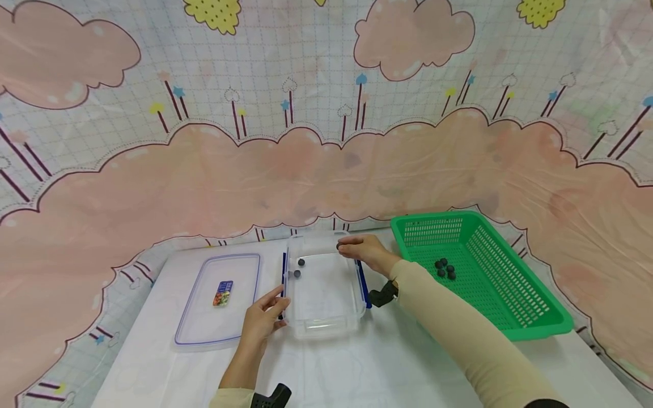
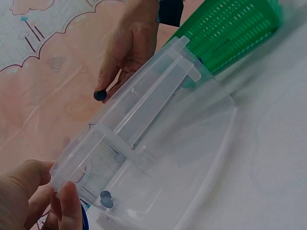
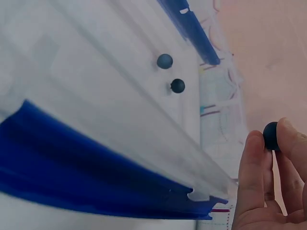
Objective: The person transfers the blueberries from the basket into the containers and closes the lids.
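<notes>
My right hand [image 1: 366, 253] pinches a small dark blue ball [image 3: 271, 136], blueberry-like, between thumb and fingertips. It is over the far right part of a clear plastic container [image 1: 326, 326] with blue side clips. Two more such balls [image 1: 299, 268] lie close together inside the container, toward its left wall. My left hand [image 1: 262, 317] holds the container's near left side, thumb and fingers at the wall by the blue clip [image 1: 283, 283]. In the left wrist view, the left fingers [image 2: 71, 206] bend around the container's edge.
A green perforated basket [image 1: 515, 289] stands at the right with several dark balls [image 1: 445, 268] in it. On the left lies a clear lid [image 1: 201, 323] with a blue rim, bearing a colourful label [image 1: 223, 293]. A patterned cloth [image 1: 316, 181] hangs behind the white table [image 1: 388, 368].
</notes>
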A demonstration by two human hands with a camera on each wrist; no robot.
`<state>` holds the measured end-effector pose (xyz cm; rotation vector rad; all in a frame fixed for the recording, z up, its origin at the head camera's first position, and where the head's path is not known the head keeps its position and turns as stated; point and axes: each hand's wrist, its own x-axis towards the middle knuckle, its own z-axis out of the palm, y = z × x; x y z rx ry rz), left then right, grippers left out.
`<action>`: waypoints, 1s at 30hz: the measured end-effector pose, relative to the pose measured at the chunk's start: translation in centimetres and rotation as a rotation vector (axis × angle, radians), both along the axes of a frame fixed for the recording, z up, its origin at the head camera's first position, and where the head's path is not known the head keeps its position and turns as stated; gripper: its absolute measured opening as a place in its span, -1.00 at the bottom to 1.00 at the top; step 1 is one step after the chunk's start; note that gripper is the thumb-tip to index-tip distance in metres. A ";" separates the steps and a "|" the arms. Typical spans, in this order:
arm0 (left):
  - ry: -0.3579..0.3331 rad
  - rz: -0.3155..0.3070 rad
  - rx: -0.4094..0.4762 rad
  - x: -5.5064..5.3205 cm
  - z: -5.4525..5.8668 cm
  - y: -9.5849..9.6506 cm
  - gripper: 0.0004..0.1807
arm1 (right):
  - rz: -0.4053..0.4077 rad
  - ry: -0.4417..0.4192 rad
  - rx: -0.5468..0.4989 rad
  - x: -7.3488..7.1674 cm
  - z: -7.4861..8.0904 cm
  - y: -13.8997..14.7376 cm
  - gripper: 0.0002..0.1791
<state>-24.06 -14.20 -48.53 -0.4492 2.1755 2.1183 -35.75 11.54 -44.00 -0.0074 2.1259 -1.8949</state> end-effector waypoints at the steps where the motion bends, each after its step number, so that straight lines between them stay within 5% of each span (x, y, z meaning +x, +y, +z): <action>1: -0.001 -0.001 -0.001 0.0 0.0 0.0 -0.45 | -0.005 -0.003 -0.007 -0.1 0.0 -0.2 -0.58; 30: -0.012 0.003 -0.002 0.0 0.2 0.0 -0.46 | -0.130 0.033 0.121 -1.6 -0.6 -5.1 -0.68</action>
